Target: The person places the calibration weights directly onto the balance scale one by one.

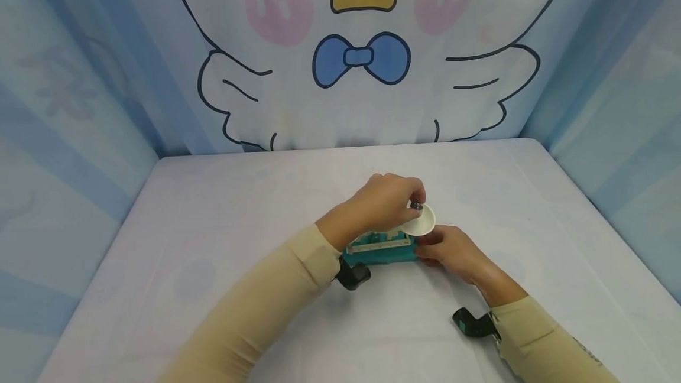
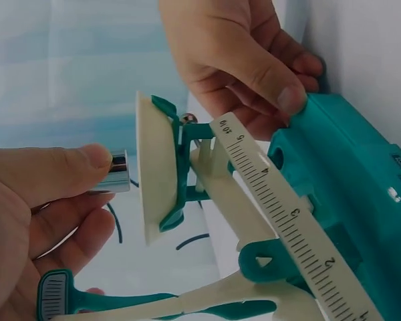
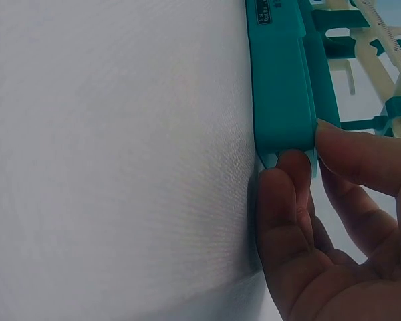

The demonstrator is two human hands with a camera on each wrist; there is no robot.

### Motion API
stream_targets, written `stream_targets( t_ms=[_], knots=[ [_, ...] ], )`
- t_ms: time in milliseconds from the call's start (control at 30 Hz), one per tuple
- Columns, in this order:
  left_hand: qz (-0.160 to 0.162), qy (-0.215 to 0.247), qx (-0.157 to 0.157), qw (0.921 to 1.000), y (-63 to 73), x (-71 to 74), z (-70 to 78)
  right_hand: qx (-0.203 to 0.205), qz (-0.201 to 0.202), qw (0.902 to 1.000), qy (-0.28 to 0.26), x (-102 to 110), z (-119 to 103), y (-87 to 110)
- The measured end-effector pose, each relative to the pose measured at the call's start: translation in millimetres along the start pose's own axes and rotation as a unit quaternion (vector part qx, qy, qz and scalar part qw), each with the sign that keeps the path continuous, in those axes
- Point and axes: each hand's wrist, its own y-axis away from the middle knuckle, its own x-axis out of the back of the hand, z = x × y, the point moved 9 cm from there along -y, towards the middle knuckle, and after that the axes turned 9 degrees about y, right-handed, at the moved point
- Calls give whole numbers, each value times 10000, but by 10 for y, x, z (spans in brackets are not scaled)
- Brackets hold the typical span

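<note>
A small shiny metal weight point(image 2: 119, 175) is pinched between the thumb and fingers of my left hand point(image 1: 391, 201), close over the white pan point(image 1: 422, 224) of a teal balance scale. In the left wrist view, the flat face of the weight points toward the pan point(image 2: 155, 170). With thumb and fingertips, my right hand point(image 1: 459, 254) grips the right end of the scale's teal base point(image 3: 281, 100). A cream ruled beam point(image 2: 287, 214) with printed numbers runs along the scale. My left hand and forearm hide much of the scale's left part in the head view.
The scale stands on a white-covered table point(image 1: 239, 211). Behind it hangs a cloth backdrop point(image 1: 362, 117) with a cartoon figure, and pale blue cloth walls point(image 1: 64, 164) flank both sides. Black wrist devices point(image 1: 353, 276) jut from both sleeves near the tabletop.
</note>
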Motion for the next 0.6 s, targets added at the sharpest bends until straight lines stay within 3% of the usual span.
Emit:
stream_targets(
  t_ms=[267, 600],
  knots=[
    [-32, -284, 146, 9995, -10, -16, 22, 67, -10, 10000, -36, 6, -9, -6],
    [-57, -267, 292, 9992, -28, -21, 14, 111, -56, 9998, -129, 4, 4, 0]
  ],
)
